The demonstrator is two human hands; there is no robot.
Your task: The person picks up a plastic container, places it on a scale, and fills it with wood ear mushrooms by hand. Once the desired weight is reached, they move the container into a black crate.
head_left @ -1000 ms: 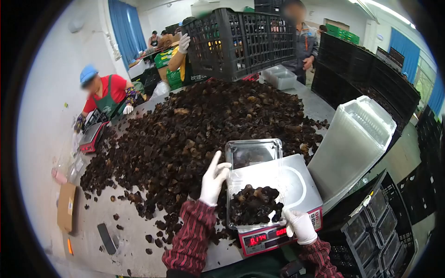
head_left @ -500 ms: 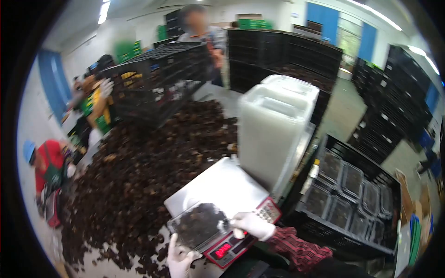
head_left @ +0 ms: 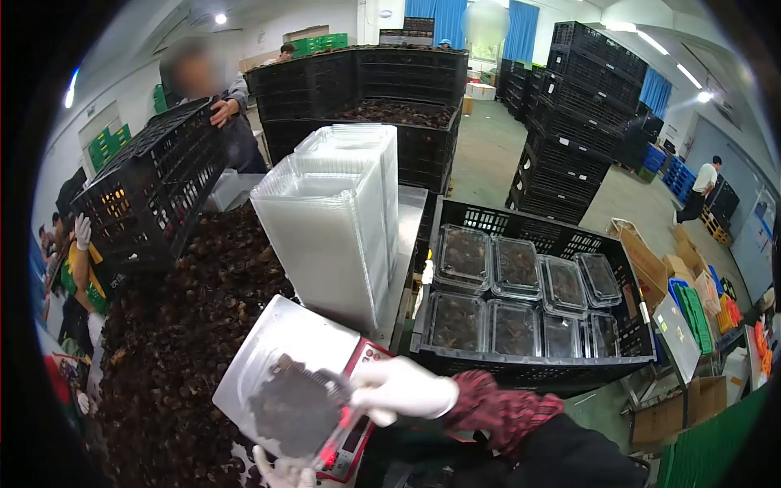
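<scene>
A clear plastic box (head_left: 297, 407) filled with dark brown pieces is over the steel plate of a red-and-white weighing scale (head_left: 259, 348), blurred by motion. My right hand (head_left: 399, 389), in a white glove, is closed on the right edge of this box. At its near edge, my left hand (head_left: 285, 470), also gloved, grips the rim, partly cut off by the frame's bottom. The scale's display is partly covered. Left of the scale spreads a large heap of loose dark brown pieces (head_left: 175, 350). Behind the scale stand tall stacks of empty clear plastic boxes (head_left: 321, 232).
On my right, a black crate (head_left: 529, 370) holds several filled, lidded clear boxes (head_left: 460, 254). A person (head_left: 232, 122) tilts a black crate (head_left: 154, 183) over the heap; another gloved hand (head_left: 83, 232) is beside it. Stacked black crates (head_left: 573, 122) stand farther back.
My view has swung to the right, bringing the crate of filled boxes nearer the middle. Both hands remain on the plastic box over the scale.
</scene>
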